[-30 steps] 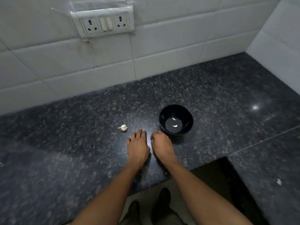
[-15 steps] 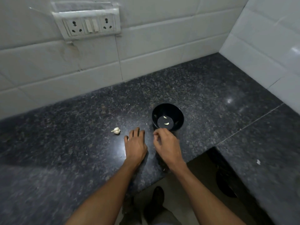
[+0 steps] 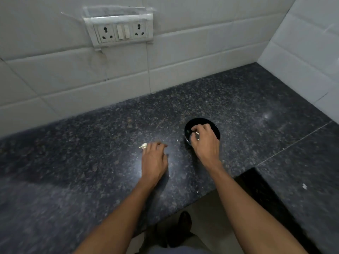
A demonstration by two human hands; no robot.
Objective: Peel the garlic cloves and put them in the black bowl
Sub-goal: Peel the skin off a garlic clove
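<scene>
Reaching over the round black bowl, the right hand curls its fingers, pinching a pale peeled garlic clove. Left of the bowl, the left hand extends relaxed fingers, touching a small white unpeeled garlic piece.

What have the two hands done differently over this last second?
The right hand went from the counter edge forward over the black bowl, fingers curled above a peeled clove. The left hand slid left to the garlic piece, fingertips at it. Bowl and garlic piece stayed put.
</scene>
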